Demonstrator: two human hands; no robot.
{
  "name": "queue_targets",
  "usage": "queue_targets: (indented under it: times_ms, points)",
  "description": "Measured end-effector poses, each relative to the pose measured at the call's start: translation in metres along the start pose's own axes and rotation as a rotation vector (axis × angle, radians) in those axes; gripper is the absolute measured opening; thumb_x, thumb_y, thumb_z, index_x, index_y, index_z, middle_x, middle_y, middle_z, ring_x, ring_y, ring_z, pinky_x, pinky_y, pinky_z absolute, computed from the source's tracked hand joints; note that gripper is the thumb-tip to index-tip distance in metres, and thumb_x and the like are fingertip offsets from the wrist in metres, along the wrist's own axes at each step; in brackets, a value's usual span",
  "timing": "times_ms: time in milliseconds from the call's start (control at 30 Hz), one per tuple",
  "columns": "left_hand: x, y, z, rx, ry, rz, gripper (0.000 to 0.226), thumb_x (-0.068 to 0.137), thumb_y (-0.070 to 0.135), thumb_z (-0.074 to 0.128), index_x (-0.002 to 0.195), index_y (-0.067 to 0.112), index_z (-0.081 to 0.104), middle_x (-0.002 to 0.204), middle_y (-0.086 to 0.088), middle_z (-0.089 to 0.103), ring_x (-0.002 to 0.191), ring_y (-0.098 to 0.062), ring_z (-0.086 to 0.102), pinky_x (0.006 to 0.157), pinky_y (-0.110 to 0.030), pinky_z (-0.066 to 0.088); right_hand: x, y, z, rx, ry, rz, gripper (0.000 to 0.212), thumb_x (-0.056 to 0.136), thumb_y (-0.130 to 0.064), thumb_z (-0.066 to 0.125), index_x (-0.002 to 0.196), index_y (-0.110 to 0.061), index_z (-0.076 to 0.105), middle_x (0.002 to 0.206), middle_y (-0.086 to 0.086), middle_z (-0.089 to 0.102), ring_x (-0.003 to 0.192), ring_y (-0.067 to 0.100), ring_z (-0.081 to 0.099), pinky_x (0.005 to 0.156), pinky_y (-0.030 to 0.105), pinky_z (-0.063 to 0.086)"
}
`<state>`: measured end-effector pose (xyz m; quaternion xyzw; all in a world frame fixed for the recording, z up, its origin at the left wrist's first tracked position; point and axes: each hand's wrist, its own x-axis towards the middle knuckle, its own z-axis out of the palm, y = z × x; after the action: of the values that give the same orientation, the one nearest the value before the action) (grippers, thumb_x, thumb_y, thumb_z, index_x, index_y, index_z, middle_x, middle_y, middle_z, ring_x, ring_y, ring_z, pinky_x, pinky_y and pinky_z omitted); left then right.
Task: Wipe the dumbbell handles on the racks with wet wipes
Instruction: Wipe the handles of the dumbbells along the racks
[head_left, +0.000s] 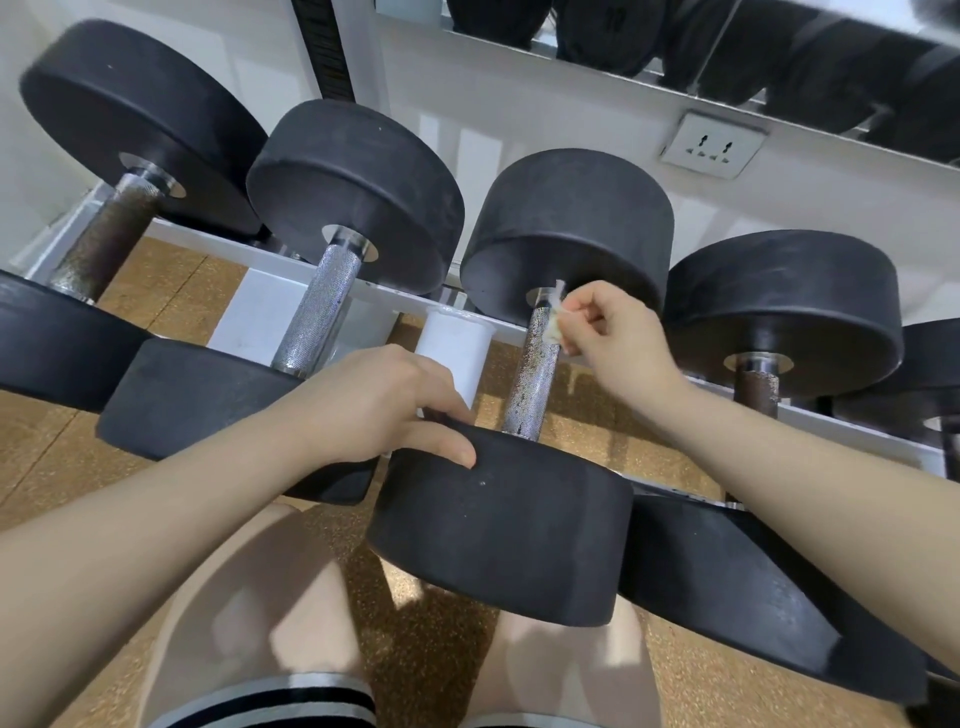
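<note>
Several black round-headed dumbbells lie side by side on a white rack (270, 265). My right hand (613, 343) pinches a small crumpled wet wipe (555, 325) against the far end of the knurled, rust-speckled handle (532, 379) of the third dumbbell. My left hand (384, 405) rests on the rim of that dumbbell's near head (498, 525), fingers curled over its edge. The second dumbbell's handle (319, 312) looks bright silver. The first handle (104, 239) at the left and the fourth handle (756, 389) at the right are dark brown with rust.
A white wall with a socket (711, 145) stands behind the rack, a mirror above it. A white upright post (457, 353) of the rack stands between the second and third dumbbells. Below are a cork-patterned floor (171, 291) and my bare knees.
</note>
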<state>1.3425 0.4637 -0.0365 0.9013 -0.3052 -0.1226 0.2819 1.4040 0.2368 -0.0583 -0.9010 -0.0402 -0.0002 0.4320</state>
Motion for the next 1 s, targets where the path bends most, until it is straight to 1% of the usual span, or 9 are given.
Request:
queue_targets:
  times_ms: [67,133,267,300,467,600,667,900,1000]
  points:
    - [0.0,0.0,0.0,-0.002,0.005,0.002,0.072,0.06,0.079,0.038,0.093,0.026,0.073,0.076,0.016,0.057,0.081,0.008,0.043,0.061,-0.008,0.032,-0.003,-0.001,0.008,-0.129,0.0,-0.062,0.009,0.087,-0.011,0.056,0.083,-0.013,0.063,0.073,-0.002,0.058,0.074,0.023,0.059,0.078,0.037,0.049]
    - [0.001,-0.001,0.0,-0.014,0.012,0.012,0.078,0.059,0.085,0.034,0.093,0.027,0.073,0.073,0.018,0.053,0.08,0.009,0.043,0.061,-0.01,0.033,-0.013,-0.003,0.006,-0.237,-0.092,-0.148,0.011,0.086,-0.01,0.057,0.082,-0.014,0.067,0.076,-0.005,0.059,0.072,0.011,0.052,0.074,0.026,0.042]
    - [0.0,-0.001,0.002,-0.048,0.032,0.027,0.081,0.063,0.088,0.027,0.091,0.027,0.073,0.067,0.022,0.049,0.078,0.008,0.045,0.059,-0.011,0.035,-0.043,-0.008,-0.008,-0.254,-0.638,-0.154,0.02,0.084,-0.008,0.061,0.069,-0.022,0.064,0.066,-0.008,0.061,0.06,-0.002,0.05,0.063,0.016,0.04]
    - [0.0,-0.001,0.002,-0.059,0.034,0.027,0.08,0.064,0.087,0.027,0.09,0.027,0.073,0.067,0.023,0.049,0.077,0.009,0.045,0.059,-0.009,0.034,-0.045,-0.011,-0.013,-0.187,-0.658,-0.089,0.023,0.083,-0.005,0.062,0.067,-0.021,0.062,0.061,-0.008,0.06,0.056,-0.002,0.05,0.059,0.014,0.041]
    - [0.0,-0.001,0.003,-0.099,0.045,0.017,0.07,0.064,0.087,0.033,0.096,0.034,0.066,0.071,0.034,0.054,0.07,0.018,0.048,0.06,-0.02,0.041,-0.006,0.003,-0.017,0.481,-0.107,0.5,0.024,0.08,0.012,0.047,0.062,-0.001,0.056,0.055,0.012,0.055,0.046,0.013,0.044,0.049,0.02,0.041]
    - [0.0,-0.002,0.003,-0.097,0.053,0.012,0.067,0.062,0.087,0.034,0.101,0.039,0.06,0.07,0.033,0.054,0.07,0.016,0.049,0.06,-0.029,0.046,0.015,0.016,0.013,0.55,0.013,0.675,0.025,0.083,0.005,0.05,0.066,-0.011,0.058,0.06,0.007,0.05,0.054,0.016,0.043,0.054,0.022,0.037]
    - [0.0,-0.002,0.004,-0.095,0.059,0.015,0.067,0.063,0.087,0.034,0.102,0.039,0.06,0.068,0.033,0.053,0.069,0.018,0.048,0.059,-0.028,0.045,0.015,0.016,0.017,0.604,-0.029,0.681,0.022,0.086,0.005,0.048,0.074,-0.01,0.059,0.059,0.004,0.052,0.055,0.014,0.044,0.051,0.019,0.038]
    - [0.001,-0.006,0.005,-0.066,0.076,0.062,0.07,0.068,0.083,0.033,0.088,0.029,0.073,0.066,0.032,0.047,0.072,0.011,0.047,0.059,-0.012,0.038,-0.038,0.008,-0.002,0.523,-0.603,0.838,0.026,0.086,0.014,0.047,0.069,-0.005,0.054,0.047,0.005,0.059,0.033,0.01,0.053,0.037,0.017,0.047]
    - [0.001,-0.006,0.006,-0.061,0.086,0.078,0.071,0.069,0.081,0.034,0.088,0.026,0.074,0.066,0.033,0.045,0.073,0.01,0.046,0.063,-0.006,0.037,-0.014,-0.001,-0.007,0.458,-0.57,0.848,0.025,0.091,0.009,0.043,0.073,-0.007,0.052,0.046,0.004,0.06,0.036,0.008,0.057,0.039,0.017,0.05]
